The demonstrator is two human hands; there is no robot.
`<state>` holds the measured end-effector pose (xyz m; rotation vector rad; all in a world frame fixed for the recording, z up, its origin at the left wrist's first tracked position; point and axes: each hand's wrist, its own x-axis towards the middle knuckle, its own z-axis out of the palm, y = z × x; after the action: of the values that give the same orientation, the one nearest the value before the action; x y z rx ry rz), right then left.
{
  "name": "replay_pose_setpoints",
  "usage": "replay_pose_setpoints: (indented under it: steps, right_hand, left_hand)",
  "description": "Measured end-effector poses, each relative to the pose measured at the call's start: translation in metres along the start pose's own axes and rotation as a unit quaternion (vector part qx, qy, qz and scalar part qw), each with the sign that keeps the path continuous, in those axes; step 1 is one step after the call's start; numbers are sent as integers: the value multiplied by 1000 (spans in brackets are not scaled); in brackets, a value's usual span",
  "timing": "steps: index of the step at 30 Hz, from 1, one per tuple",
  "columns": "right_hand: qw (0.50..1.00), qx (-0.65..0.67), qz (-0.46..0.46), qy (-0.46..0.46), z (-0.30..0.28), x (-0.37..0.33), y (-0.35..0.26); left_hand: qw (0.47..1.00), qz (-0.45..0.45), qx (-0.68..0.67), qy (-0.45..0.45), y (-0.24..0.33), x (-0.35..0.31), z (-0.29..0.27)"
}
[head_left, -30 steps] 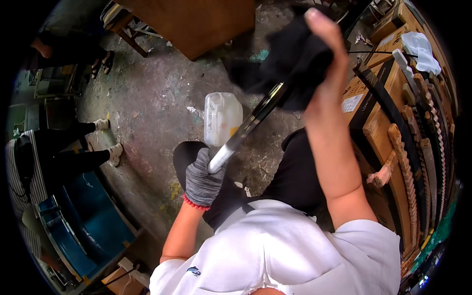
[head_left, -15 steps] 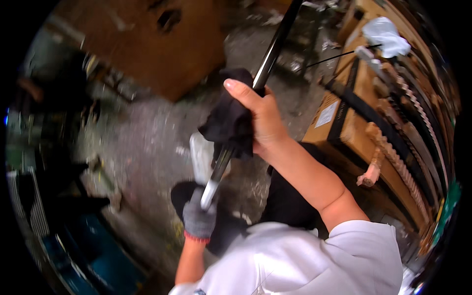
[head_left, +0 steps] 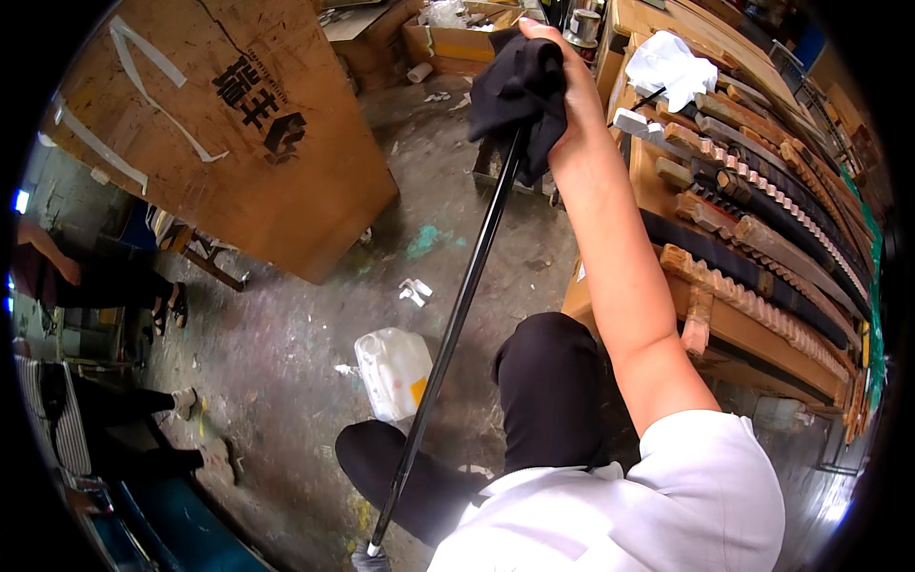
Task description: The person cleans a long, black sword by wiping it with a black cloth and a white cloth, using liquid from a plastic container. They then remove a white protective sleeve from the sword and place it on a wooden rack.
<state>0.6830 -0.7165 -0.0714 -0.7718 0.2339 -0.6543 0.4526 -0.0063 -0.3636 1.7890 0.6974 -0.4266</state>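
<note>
A long, glossy black rod (head_left: 456, 329) slants across the view from the near lower left to the far upper right. At its near, pale-tipped end is my left hand (head_left: 370, 560) in a grey knit glove, closed on the rod and mostly cut off by the lower edge. My bare right hand (head_left: 570, 91), arm stretched out, grips a black cloth (head_left: 519, 91) wrapped around the rod's far part. The cloth covers the rod there and hides most of my right fingers.
A translucent plastic jug (head_left: 393, 367) stands on the floor by my knees. To the right, a cardboard-topped stack carries many notched wooden strips (head_left: 762, 267) and a white plastic bag (head_left: 670, 69). A large brown board (head_left: 229, 124) stands far left; people's legs (head_left: 114, 286) show at left.
My right hand and the cloth have moved far along the rod, away from me. My left hand has dropped nearer the lower edge, baring a long stretch of rod between the hands.
</note>
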Motion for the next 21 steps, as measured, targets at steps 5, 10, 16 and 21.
replay_pose_setpoints:
  steps: [5,10,16,21]
  right_hand:
    - [993,6,111,-24,21,-51,77]
    - [993,60,87,-47,36,-85,124]
    - [982,-90,161,-48,7,-99,127]
    - [970,-196,104,-104,-26,-42,75]
  left_hand:
    - [845,399,355,3,93,-5,134]
    - [882,366,296,-20,187,-22,220]
    - [939,276,168,-114,260,-32,276]
    - [952,233,176,-90,279,-27,277]
